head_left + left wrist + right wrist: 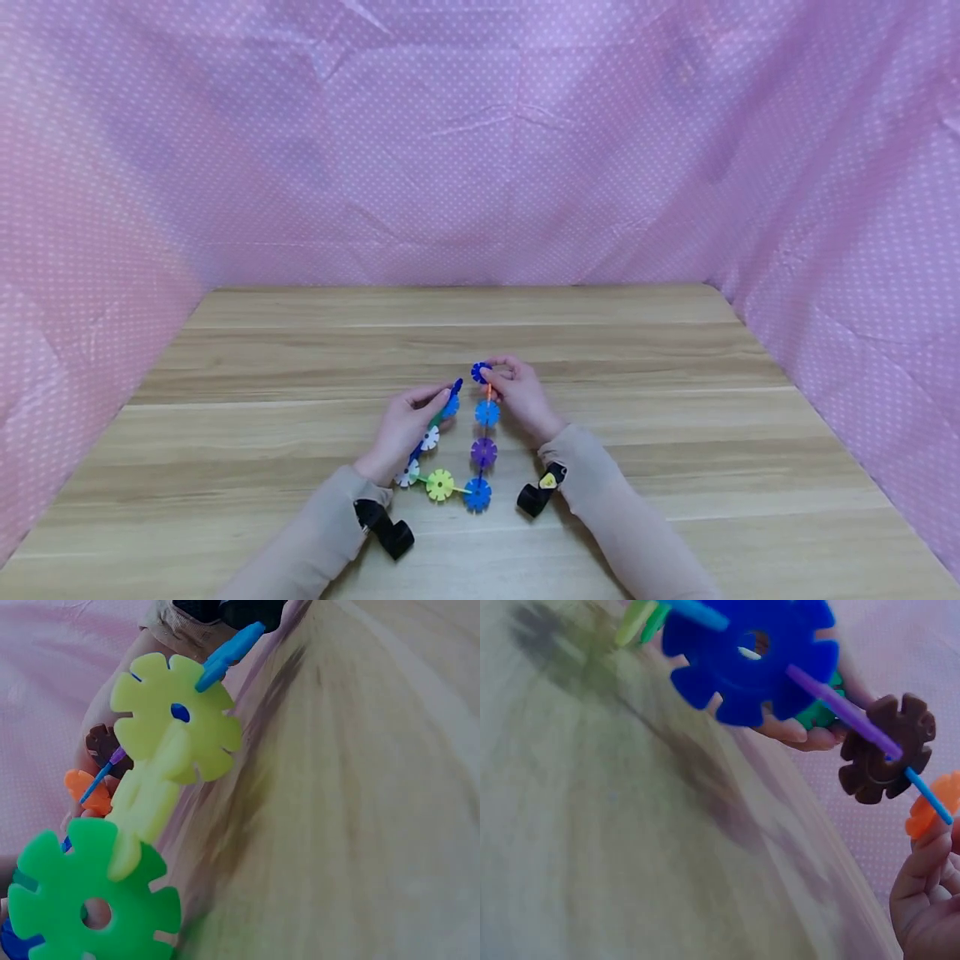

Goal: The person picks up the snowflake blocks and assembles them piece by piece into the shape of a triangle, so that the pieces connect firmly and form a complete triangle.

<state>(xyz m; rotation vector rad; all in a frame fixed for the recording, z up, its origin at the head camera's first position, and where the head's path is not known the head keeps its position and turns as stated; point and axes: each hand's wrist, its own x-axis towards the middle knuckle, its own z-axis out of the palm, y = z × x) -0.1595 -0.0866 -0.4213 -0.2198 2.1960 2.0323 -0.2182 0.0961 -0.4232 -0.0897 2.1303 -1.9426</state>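
Slotted plastic discs in several colours are joined into a chain that hangs in a U between both hands, above the table. My left hand (401, 427) pinches the left end near a blue disc (452, 406). At the other end my right hand (527, 402) pinches a dark blue disc (477, 372) between thumb and fingers. A yellow disc (432, 486) and a blue disc (476, 505) form the low part. In the left wrist view a green disc (45, 892) is close. The right wrist view has a brown disc (862, 769) beside an orange piece (924, 817).
A wooden table (300, 350) lies beneath the hands. Pink dotted cloth (480, 167) hangs behind it and along both sides. Black straps with cameras sit on the left wrist (393, 537) and right wrist (533, 501).
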